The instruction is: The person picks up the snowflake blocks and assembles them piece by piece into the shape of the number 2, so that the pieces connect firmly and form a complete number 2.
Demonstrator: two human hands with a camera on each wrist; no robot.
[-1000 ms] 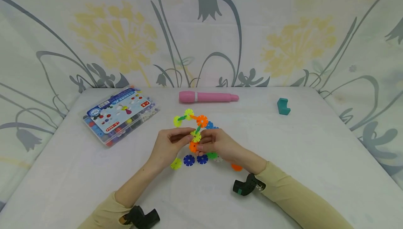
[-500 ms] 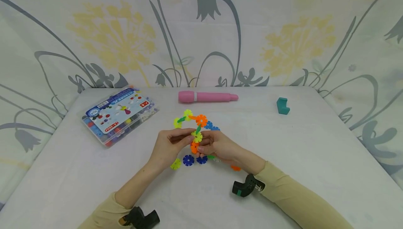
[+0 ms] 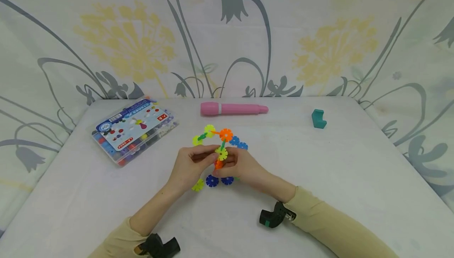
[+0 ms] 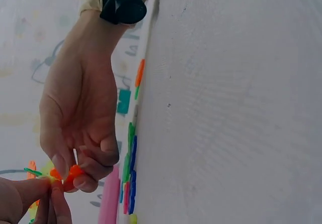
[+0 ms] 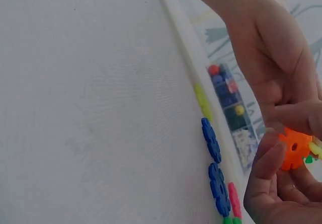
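Both hands work on a chain of slotted plastic snowflake discs in front of the body. My left hand (image 3: pixel 189 167) pinches a yellow disc (image 3: pixel 222 154) at the chain's near end between thumb and fingers. My right hand (image 3: pixel 248 169) grips an orange disc (image 5: pixel 292 151) set against that yellow one. In the head view, fingers partly cover the orange disc. Beyond the hands, the chain runs through a green disc (image 3: pixel 222 145), another orange disc (image 3: pixel 226 134) and a far yellow disc (image 3: pixel 209 130), bending left to a further yellow disc (image 3: pixel 197 140).
Loose dark blue discs (image 3: pixel 212 180) and a yellow disc (image 3: pixel 198 185) lie below the hands. Lighter blue discs (image 3: pixel 242 145) lie beyond the right hand. Around them are a clear bead box (image 3: pixel 136 130), a pink pen-like tube (image 3: pixel 234 109) and a teal block (image 3: pixel 319 119).
My right hand has turned and shifted slightly left, tilting the orange disc from facing the head camera to nearly edge-on. My left hand keeps its pinch on the yellow disc.
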